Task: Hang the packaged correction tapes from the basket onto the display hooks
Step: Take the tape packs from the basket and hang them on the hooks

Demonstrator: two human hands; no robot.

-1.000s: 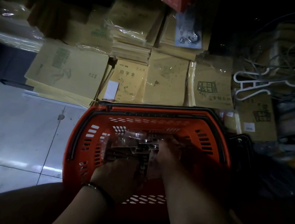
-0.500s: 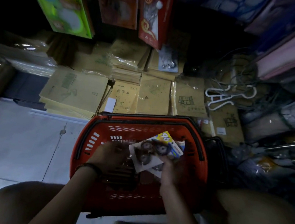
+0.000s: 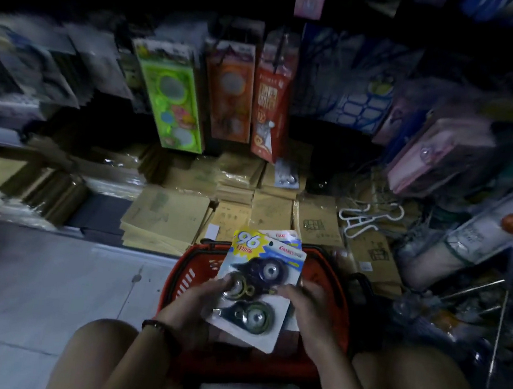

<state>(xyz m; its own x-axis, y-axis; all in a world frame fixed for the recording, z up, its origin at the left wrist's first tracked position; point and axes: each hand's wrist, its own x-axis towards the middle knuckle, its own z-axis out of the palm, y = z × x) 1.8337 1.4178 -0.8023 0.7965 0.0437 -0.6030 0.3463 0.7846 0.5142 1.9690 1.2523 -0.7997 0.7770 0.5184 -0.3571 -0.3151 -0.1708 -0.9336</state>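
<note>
The correction tape packs [image 3: 256, 286] sit gripped between both hands, left hand [image 3: 195, 303] and right hand [image 3: 310, 311], above the red basket [image 3: 337, 301].

A pale tiled floor [image 3: 44, 281] carries a red plastic basket [image 3: 342, 289], which stands directly on it. A tile joint with a small dark mark [image 3: 136, 277] runs left of the basket. Just beyond the basket a low dark shelf base [image 3: 97, 216] meets the floor. Stacks of brown-paper exercise books [image 3: 165, 212] lie flat on it side by side. Farther beyond the basket are more stacks wrapped in clear film [image 3: 238, 176]. A white plastic hanger [image 3: 363, 222] lies on the books beyond the basket to the right.
</note>
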